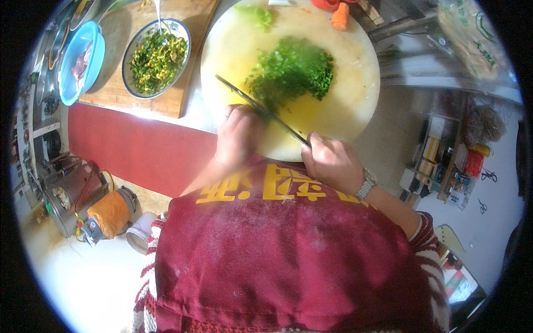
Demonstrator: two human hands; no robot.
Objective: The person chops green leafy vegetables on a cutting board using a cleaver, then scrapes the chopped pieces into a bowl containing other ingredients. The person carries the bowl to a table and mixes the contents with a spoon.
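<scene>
Greens (302,64) lie on the round board (355,77), at one o'clock from your knife (262,109), already chopped small; maybe some finer cutting remains. Your right hand (332,162) grips the knife; whether your left hand's (240,133) fingers hold something, I cannot tell.

A maroon apron (288,261) with pale, powdery smudges bears large yellow lettering (277,188) near its top and a stitched seam across its bottom. At the apron's left and right sides show chunky knit sleeves (431,261), striped maroon and white. Beyond its upper right, a silvery link watch (365,185) circles the right hand's (334,164) wrist.
</scene>
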